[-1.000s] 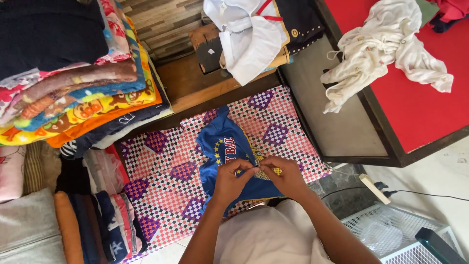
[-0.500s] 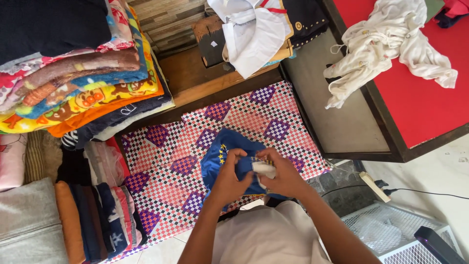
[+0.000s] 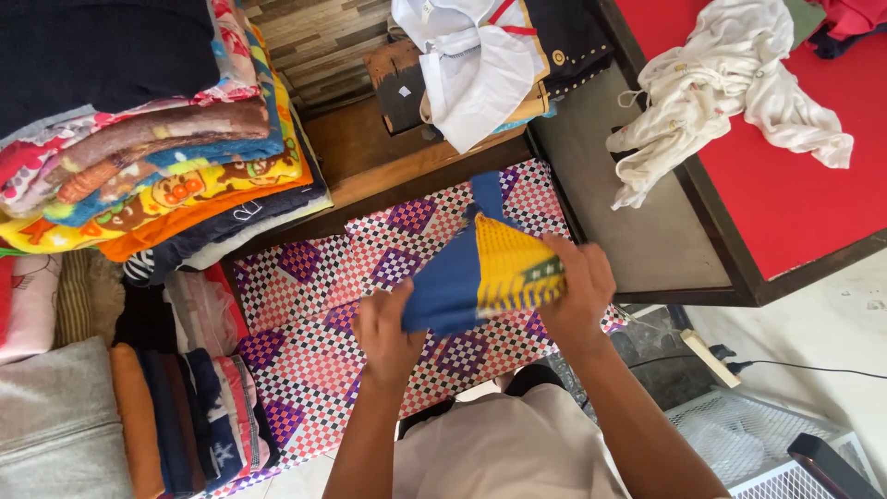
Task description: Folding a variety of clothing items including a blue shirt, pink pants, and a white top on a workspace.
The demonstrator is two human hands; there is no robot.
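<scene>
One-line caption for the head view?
Both hands, left and right, hold a blue-and-yellow garment above a checkered cloth.

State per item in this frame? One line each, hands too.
Blue and yellow garment: folded, lifted off the mat, held by both hands.
Left hand: gripping the garment's blue end.
Right hand: gripping the yellow end.
Checkered mat: spread flat.
Stack of folded cloths: piled, folded, on the upper left.
White garment: crumpled, unfolded, on the red surface.
White shirt: loosely draped, not folded.
</scene>
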